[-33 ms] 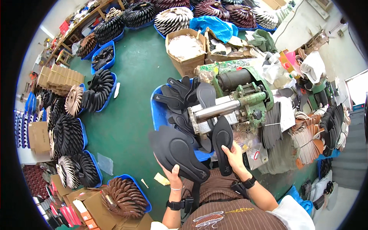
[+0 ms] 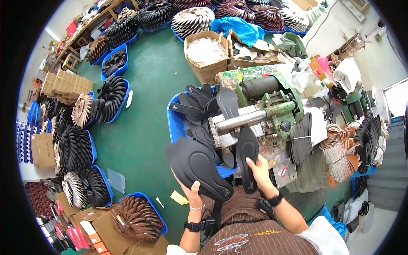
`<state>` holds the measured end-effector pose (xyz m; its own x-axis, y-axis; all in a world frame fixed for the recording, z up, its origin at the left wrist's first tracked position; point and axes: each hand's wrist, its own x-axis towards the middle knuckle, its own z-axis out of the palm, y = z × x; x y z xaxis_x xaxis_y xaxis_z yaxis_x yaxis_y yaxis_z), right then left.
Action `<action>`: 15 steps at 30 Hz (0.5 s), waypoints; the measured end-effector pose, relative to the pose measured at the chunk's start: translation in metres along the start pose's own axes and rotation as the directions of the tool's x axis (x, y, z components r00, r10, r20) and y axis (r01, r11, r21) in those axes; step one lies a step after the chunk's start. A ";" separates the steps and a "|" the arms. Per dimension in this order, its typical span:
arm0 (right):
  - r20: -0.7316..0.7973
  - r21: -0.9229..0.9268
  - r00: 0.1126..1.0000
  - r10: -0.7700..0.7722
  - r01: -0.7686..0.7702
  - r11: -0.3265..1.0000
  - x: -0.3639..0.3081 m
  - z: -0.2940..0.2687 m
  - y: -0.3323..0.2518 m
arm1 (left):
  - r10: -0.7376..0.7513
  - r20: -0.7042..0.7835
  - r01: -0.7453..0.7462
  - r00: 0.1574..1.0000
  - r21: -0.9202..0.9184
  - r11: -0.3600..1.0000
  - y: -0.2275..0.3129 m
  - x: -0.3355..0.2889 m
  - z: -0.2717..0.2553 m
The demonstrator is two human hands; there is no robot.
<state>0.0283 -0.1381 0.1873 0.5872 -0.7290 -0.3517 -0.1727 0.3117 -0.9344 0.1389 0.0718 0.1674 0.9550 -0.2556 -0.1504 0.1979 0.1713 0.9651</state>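
My left hand [image 2: 192, 194] is closed around black insoles [image 2: 200, 165], their padded forefoot ends pointing up and away; the overlapping edges suggest a small stack, though how many I cannot tell. In my right hand [image 2: 260, 172] is a single black insole [image 2: 247, 148], pinched near its middle with the thumb on top. Its tip lies close to the steel roller [image 2: 242, 122] of a green machine [image 2: 282, 112]. Another black insole [image 2: 227, 102] sticks out on the roller's far side. Behind my left hand's insoles, a blue tub [image 2: 173, 121] holds several loose black insoles [image 2: 189, 110].
Cardboard boxes [image 2: 209, 70] stand beyond the machine. To its right lie tied bundles of dark sheets [image 2: 301, 138] and tan pieces [image 2: 340, 155]. Blue tubs with fanned shoe parts [image 2: 138, 216] line the green floor [image 2: 142, 127] on the left.
The insole on the roller's far side has shifted slightly away from me. Both hands keep their hold and have barely moved.
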 end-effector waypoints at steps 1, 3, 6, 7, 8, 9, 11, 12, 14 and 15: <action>0.012 0.027 0.996 0.084 -0.085 0.996 0.012 -0.002 -0.003 | 0.015 0.003 -0.015 1.000 0.041 0.999 0.006 0.000 0.009; 0.073 0.086 0.992 0.102 -0.108 0.990 0.036 0.012 -0.025 | 0.042 0.021 -0.044 0.999 0.137 0.990 0.019 0.000 0.021; 0.214 0.103 0.949 0.232 -0.258 0.961 0.007 0.041 -0.065 | 0.080 0.027 -0.084 0.996 0.204 0.975 0.040 -0.001 0.037; 0.369 0.073 0.908 0.197 -0.240 0.968 -0.005 0.039 -0.057 | 0.113 0.015 -0.113 0.994 0.256 0.960 0.042 -0.001 0.044; 0.393 -0.123 0.915 0.094 -0.049 0.991 -0.021 0.045 -0.059 | 0.140 0.005 -0.135 0.990 0.313 0.940 0.042 -0.003 0.049; 0.429 -0.307 0.903 0.002 0.144 0.941 -0.034 0.052 -0.064 | 0.160 0.000 -0.149 0.987 0.370 0.917 0.042 -0.004 0.052; 0.402 -0.306 0.916 -0.017 0.152 0.940 -0.035 0.059 -0.073 | 0.160 0.005 -0.150 0.987 0.377 0.914 0.042 -0.005 0.055; 0.389 -0.306 0.921 -0.029 0.158 0.939 -0.035 0.061 -0.075 | 0.175 0.001 -0.163 0.985 0.381 0.910 0.041 -0.005 0.056; 0.328 -0.298 0.935 -0.135 0.238 0.924 -0.036 0.059 -0.069 | 0.185 0.005 -0.174 0.983 0.366 0.914 0.038 -0.005 0.056; 0.295 -0.296 0.937 -0.189 0.278 0.914 -0.036 0.057 -0.066 | 0.176 0.009 -0.167 0.984 0.365 0.916 0.039 -0.006 0.058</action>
<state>0.0639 -0.0973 0.2655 0.8159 -0.5619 -0.1361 -0.2291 -0.0980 -0.9685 0.1283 0.0251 0.2185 0.9729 -0.2300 0.0233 -0.0586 -0.1478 0.9873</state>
